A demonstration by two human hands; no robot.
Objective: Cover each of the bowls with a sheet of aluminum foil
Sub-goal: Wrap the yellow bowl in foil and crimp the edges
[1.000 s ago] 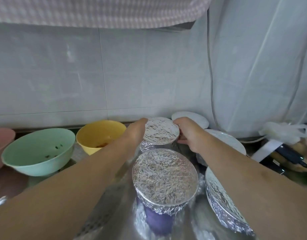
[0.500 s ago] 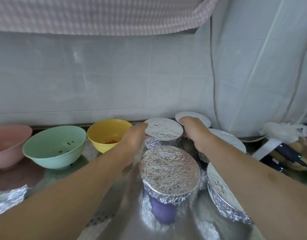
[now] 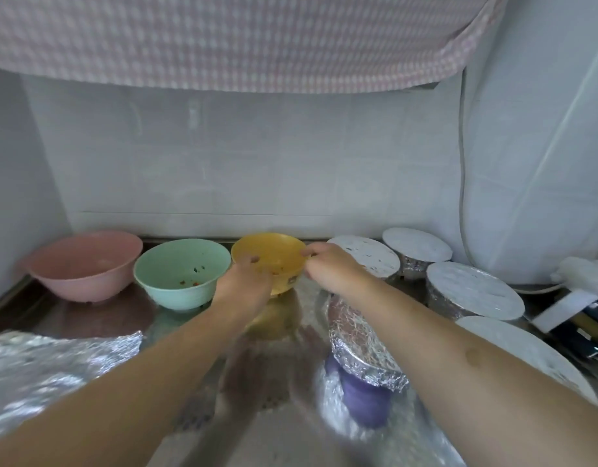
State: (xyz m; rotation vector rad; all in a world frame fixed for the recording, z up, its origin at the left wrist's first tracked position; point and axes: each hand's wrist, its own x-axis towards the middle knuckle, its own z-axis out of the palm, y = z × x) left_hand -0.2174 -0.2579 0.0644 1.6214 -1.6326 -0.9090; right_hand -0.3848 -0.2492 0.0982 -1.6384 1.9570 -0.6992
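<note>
Steel counter (image 3: 88,315), tiled wall (image 3: 257,156); both hands (image 3: 243,284) (image 3: 331,271) grasp yellow bowl (image 3: 274,254)

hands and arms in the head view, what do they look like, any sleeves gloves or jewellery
Both forearms are bare up to the frame's lower edge: no sleeves show. The left hand and the right hand wear no gloves, and no rings, watch or bracelet can be seen. The right forearm has a small round mark partway along it. The picture is slightly blurred, so fine details such as the nails cannot be made out.
</note>
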